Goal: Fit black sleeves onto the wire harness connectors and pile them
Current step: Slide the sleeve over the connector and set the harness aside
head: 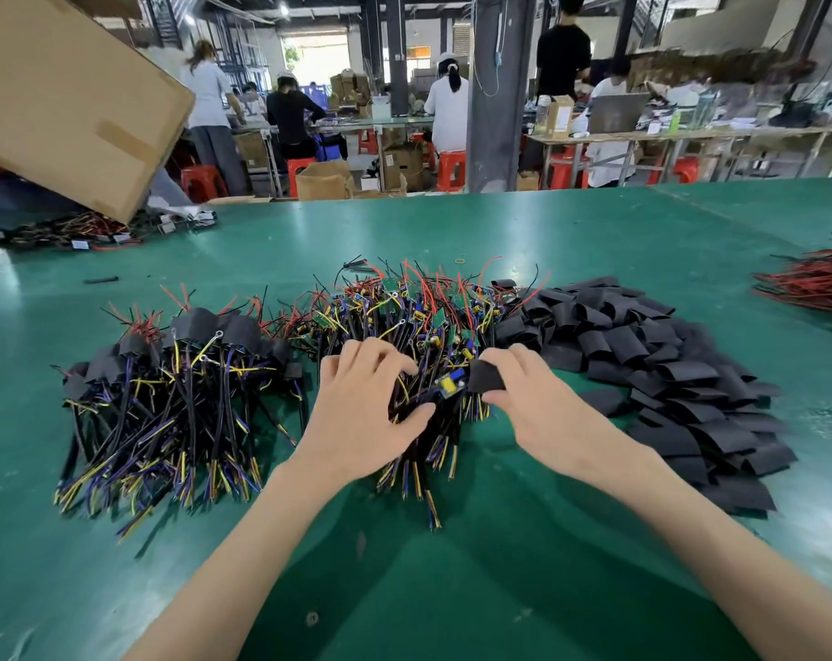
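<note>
Factory floor: workers (pixel 447 112) at long benches (pixel 643 135), cartons (pixel 323 181).

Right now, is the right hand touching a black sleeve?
Touching. Head view shows the right hand pinching one black sleeve between thumb and fingers.

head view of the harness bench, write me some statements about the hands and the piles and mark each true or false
1. The right hand pinches a black sleeve. True.
2. The loose sleeve pile lies left of both hands. False: it lies to their right.
3. The left hand grips wires at the near edge of the middle harness pile. True.
4. The sleeved harnesses are piled at the far right. False: they lie to the left of the hands.
5. The table has a green top. True.
</note>
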### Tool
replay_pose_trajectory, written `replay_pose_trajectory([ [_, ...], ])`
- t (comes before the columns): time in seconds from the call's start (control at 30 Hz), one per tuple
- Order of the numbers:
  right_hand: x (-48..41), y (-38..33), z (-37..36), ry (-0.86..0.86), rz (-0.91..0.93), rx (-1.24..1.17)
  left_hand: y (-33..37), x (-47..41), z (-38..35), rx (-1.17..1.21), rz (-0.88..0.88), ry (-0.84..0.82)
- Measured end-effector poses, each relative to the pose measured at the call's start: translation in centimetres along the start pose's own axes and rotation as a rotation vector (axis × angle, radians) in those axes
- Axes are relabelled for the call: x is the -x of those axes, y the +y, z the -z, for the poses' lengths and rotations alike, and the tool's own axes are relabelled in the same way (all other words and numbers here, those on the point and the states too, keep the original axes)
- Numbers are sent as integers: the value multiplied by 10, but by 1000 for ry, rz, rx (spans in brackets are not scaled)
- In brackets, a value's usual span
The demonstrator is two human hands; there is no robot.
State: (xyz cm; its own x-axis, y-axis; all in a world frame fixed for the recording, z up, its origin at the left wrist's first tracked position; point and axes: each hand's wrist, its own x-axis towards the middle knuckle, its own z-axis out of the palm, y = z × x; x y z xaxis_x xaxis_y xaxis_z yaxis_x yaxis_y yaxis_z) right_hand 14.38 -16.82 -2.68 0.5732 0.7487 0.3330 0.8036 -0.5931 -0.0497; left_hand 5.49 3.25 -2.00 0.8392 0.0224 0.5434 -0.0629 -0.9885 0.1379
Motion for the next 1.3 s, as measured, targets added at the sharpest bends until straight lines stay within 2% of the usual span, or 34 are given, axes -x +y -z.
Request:
replay_pose_trajectory([
  [0.17,0,-4,11,90,-30,-166,0,0,-6,136,14,50],
  [0.3,1,-5,10,69,0,-94,3,-2,-5,303,-33,107],
  [0.4,1,-6,14,60,1,-67,6,-3,-2,332,-37,98],
  [0.53,2,-8,21,101,8,-75,9,0,1,331,-28,53],
  [0.7,2,-8,26,68,16,-128,10,0,4,378,4,-18],
  [1.0,4,-11,24,164,52,-226,14,-1,10,673,160,-199],
  [1.3,3,-5,20,91,25,-428,11,-3,13,703,216,-299],
])
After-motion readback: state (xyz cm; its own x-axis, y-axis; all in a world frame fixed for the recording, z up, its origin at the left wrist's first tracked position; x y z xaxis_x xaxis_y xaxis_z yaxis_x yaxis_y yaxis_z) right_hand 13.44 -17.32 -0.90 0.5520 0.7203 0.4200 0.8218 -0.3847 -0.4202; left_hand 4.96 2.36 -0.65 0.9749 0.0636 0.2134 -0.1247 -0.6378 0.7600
